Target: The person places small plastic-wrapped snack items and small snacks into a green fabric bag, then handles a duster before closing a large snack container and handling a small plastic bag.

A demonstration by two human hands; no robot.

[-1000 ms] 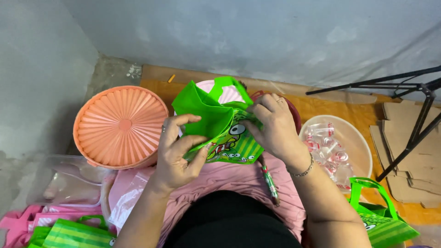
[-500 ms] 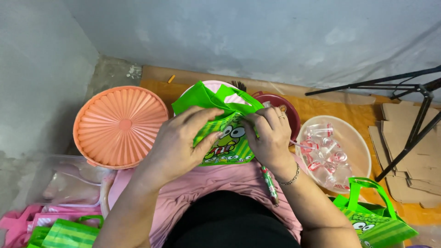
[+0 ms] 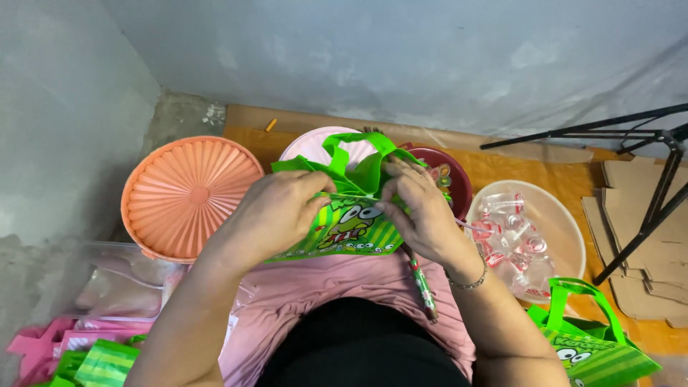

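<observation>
**Green bag held at its mouth over your lap**

You have the small green gift bag up in front of you, above your lap, its striped front with a cartoon frog face turned toward you. Its two green loop handles stand up over the top edge. Your left hand is curled around the bag's left upper edge, fingers bent and clamped on the fabric. Your right hand grips the right upper edge the same way, thumb and fingers pinched on the rim; a thin bracelet circles that wrist.

A patterned pencil lies on the pink cloth across your lap, just below your right hand. Behind the bag sits a pale pink lid, partly hidden, and to its left a large ribbed orange round lid. To the right of the bag is a dark red bowl with small coloured sweets, then a cream bowl with clear-wrapped red and white pieces. A second green frog bag rests near your right elbow. Pink and green bags are stacked at the lower left, flattened cardboard and a black stand at the right.
</observation>
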